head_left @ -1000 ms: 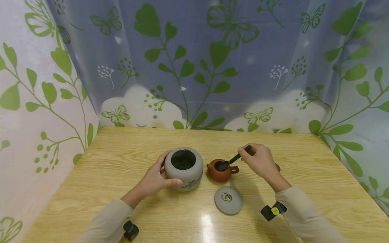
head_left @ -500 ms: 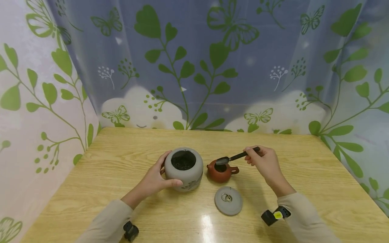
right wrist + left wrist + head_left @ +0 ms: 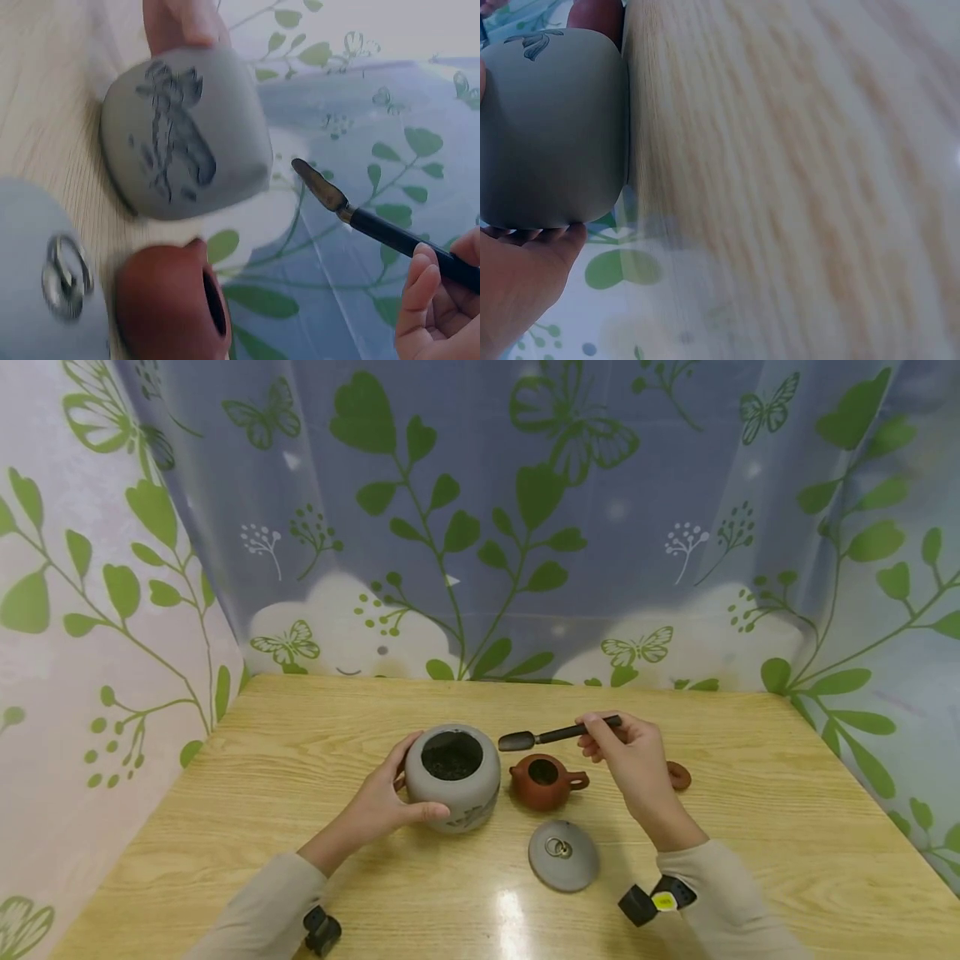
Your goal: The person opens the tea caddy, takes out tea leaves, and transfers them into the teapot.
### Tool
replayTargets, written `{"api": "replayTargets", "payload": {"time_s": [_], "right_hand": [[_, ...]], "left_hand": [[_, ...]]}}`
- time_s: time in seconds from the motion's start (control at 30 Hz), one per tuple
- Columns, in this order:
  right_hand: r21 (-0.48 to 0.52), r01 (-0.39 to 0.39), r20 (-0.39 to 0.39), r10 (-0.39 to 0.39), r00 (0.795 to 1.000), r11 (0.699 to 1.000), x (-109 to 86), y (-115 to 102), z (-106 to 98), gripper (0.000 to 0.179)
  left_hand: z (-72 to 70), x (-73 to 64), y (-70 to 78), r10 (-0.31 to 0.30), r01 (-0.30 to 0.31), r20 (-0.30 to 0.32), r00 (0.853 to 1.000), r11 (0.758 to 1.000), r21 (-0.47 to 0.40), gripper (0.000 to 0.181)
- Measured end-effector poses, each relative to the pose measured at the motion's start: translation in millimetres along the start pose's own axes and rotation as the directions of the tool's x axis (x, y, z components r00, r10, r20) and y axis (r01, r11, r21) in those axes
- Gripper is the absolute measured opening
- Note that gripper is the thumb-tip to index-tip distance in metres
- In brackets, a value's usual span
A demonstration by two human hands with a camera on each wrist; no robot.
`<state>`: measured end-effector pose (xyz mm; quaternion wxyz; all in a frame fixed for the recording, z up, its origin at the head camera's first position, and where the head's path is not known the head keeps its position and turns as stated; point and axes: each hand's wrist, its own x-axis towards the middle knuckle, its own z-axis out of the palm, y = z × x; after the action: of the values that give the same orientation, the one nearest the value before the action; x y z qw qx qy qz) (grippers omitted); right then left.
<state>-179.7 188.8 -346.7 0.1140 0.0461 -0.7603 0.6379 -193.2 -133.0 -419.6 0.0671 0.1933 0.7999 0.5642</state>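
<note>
My left hand (image 3: 382, 802) grips the side of a round grey jar (image 3: 480, 777), thumb across its front. Dark loose tea leaves (image 3: 452, 764) lie inside the jar's open mouth. Between the thumb and fingers of my right hand (image 3: 630, 760) is a black-handled tea scoop (image 3: 562, 733), held nearly level above the teapot. Its bowl points left, close to the jar's rim. The small reddish-brown teapot (image 3: 542, 793) stands uncovered right of the jar, dark inside, its handle to the right. In the right wrist view the scoop (image 3: 390, 232) and the jar's dark painted design (image 3: 184, 135) show clearly.
A grey jar lid (image 3: 564, 868) with a metal ring lies in front of the teapot. Past my right wrist sits a small reddish-brown lid (image 3: 678, 776), partly hidden. The wooden table (image 3: 337, 727) meets a patterned curtain (image 3: 480, 527) at the back.
The scoop has come up out of the teapot's mouth and swung left toward the jar, levelling out. My left hand and the jar have stayed in place.
</note>
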Motion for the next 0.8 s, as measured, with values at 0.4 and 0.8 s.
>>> {"api": "replayTargets", "payload": {"time_s": [0.4, 0.8], "right_hand": [[-0.032, 0.093, 0.116, -0.089, 0.989, 0.995, -3.6, -6, 44, 0.024], [-0.273, 0.343, 0.161, -0.309, 0.937, 0.899, -0.1, 5, 88, 0.017]], "left_hand": [[-0.8, -0.2, -0.1, 0.003, -0.003, -0.001, 1.0, 1.0, 0.006, 0.102], [-0.1, -1.3, 2.7, -0.008, 0.008, 0.001, 1.0, 1.0, 0.009, 0.103]]}}
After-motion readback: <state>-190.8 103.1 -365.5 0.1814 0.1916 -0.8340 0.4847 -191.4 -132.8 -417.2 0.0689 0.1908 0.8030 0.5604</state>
